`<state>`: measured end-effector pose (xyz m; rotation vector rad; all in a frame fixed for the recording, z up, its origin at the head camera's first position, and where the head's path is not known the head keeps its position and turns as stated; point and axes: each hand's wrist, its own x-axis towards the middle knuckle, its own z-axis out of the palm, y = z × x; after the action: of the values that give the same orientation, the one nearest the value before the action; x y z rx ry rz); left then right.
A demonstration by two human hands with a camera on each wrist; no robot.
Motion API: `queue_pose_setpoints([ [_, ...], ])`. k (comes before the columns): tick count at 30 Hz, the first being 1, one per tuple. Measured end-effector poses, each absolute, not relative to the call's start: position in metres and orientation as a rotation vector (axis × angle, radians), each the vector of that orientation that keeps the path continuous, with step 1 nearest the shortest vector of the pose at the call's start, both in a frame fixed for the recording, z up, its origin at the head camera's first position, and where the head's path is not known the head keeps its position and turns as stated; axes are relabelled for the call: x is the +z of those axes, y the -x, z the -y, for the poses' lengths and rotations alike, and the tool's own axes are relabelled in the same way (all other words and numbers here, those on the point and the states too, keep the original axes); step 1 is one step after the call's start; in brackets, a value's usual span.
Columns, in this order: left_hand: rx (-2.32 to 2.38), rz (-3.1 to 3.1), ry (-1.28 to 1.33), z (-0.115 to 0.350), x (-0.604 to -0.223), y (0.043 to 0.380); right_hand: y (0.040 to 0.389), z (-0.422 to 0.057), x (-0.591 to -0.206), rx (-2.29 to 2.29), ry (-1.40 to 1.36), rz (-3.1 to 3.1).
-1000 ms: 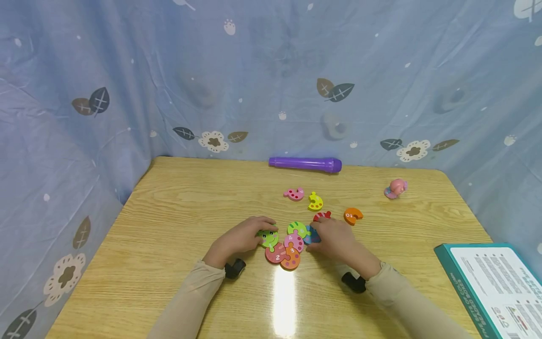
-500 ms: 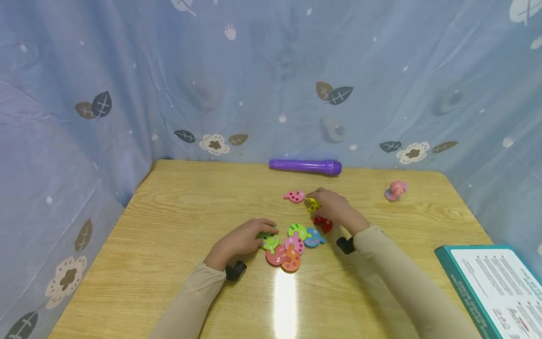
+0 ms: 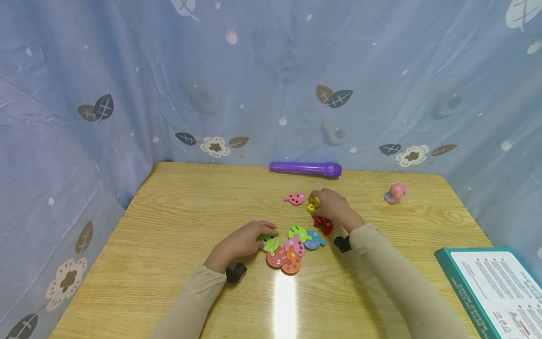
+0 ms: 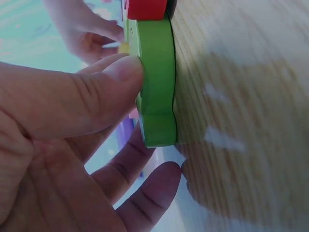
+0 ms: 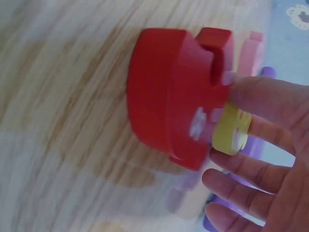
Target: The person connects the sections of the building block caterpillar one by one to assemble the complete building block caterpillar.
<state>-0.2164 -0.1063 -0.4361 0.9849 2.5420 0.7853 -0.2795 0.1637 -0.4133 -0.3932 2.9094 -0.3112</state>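
Observation:
My left hand [image 3: 243,239] holds the green caterpillar head puzzle piece [image 3: 269,242] at its left side, thumb on its upper edge in the left wrist view. Joined to the head runs a chain of numbered pieces: red 2 [image 3: 276,258], orange 3 [image 3: 291,263], pink 4 [image 3: 294,246], green 5 [image 3: 298,233] and blue 6 [image 3: 314,240]. Farther back, my right hand [image 3: 335,207] pinches a yellow puzzle piece [image 3: 313,204] between thumb and fingers. A red striped piece [image 5: 169,96] lies just below that hand, nearer than the yellow one.
A pink dotted piece [image 3: 295,198] lies left of the yellow one. At the table's back edge is a purple toy microphone [image 3: 305,169]. A small pink toy [image 3: 396,193] sits back right, and a teal-edged box [image 3: 487,287] lies front right. Blue patterned cloth [image 3: 271,84] hangs behind.
My right hand has left the blue 6 piece and moved back to the yellow piece, which it now grips and has turned. The orange 10 piece is now mostly hidden behind it. My left hand stays put.

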Motion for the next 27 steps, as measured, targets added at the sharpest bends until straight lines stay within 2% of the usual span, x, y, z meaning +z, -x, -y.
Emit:
queue_pose_setpoints([
  [9,0.781,-2.546,-0.996,0.107,-0.438,0.216,0.227,-0.169,-0.398,-0.247,0.5,-3.104],
  [15,0.774,-2.549,-0.999,0.107,-0.438,0.217,0.191,-0.177,-0.406,-0.184,0.567,-3.125],
  [27,0.764,-2.55,-1.006,0.107,-0.439,0.218,0.174,-0.182,-0.42,-0.168,0.559,-3.05],
])
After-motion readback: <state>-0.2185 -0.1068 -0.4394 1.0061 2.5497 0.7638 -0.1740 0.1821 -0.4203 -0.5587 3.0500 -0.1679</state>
